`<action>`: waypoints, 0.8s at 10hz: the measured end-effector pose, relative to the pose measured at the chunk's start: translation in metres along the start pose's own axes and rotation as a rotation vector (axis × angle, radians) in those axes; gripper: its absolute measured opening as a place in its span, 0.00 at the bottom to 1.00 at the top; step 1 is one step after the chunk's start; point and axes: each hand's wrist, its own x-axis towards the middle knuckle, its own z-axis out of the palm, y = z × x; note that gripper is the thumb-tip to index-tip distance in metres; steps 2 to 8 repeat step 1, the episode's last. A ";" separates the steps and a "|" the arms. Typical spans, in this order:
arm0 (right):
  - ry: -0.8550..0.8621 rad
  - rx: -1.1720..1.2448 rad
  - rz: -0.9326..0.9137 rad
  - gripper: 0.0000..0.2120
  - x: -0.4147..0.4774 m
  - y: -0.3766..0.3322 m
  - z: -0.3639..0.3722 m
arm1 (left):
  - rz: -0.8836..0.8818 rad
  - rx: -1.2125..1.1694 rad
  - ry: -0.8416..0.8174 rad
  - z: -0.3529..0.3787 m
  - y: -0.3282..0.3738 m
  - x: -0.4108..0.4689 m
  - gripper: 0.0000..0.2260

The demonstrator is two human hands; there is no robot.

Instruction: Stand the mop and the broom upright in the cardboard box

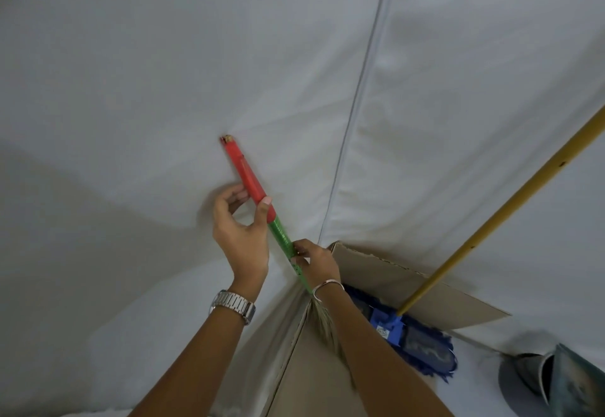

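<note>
— How far along are you?

— The mop (415, 338) stands in the cardboard box (386, 272) already. My left hand (240, 236) and right hand (316, 261) each pinch the broom (278, 233) handle above the box's near corner, bristles inside; only letting go is left.

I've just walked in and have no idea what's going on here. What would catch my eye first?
Most striking is the broom handle, bright red over green, slanting up across the middle against the white wall, with the left hand around its red part and the right hand gripping the green part lower down. Below, the cardboard box stands open in the corner. The blue mop sits in it at lower right, its yellow pole rising to the right edge.
</note>
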 end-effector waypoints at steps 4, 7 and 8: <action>-0.016 -0.077 0.021 0.15 -0.006 0.000 -0.004 | -0.010 0.007 0.064 0.001 0.006 -0.007 0.19; -0.016 -0.077 0.021 0.15 -0.006 0.000 -0.004 | -0.010 0.007 0.064 0.001 0.006 -0.007 0.19; -0.016 -0.077 0.021 0.15 -0.006 0.000 -0.004 | -0.010 0.007 0.064 0.001 0.006 -0.007 0.19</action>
